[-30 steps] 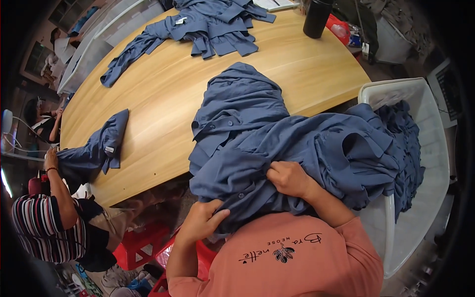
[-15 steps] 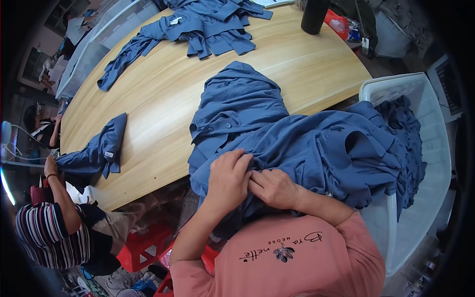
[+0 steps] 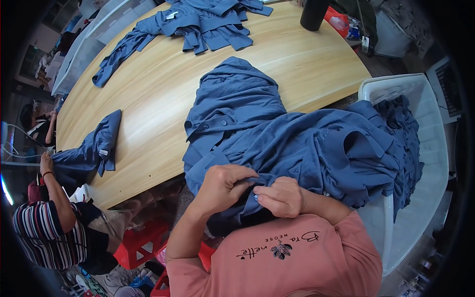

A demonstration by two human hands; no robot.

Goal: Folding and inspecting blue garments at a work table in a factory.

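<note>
Head view: a blue shirt (image 3: pixel 277 138), draped from the wooden table (image 3: pixel 148 99) edge toward the white tub (image 3: pixel 420 148) (its length running sideways), is pinched at its near hem by the left hand (image 3: pixel 225 185) and right hand (image 3: pixel 279 197), fingers clamped on cloth, knuckles almost touching.

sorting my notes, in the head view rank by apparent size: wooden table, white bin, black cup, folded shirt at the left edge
1. wooden table
2. white bin
3. folded shirt
4. black cup, partly cut off by the frame and farthest away, so unsure.
</note>
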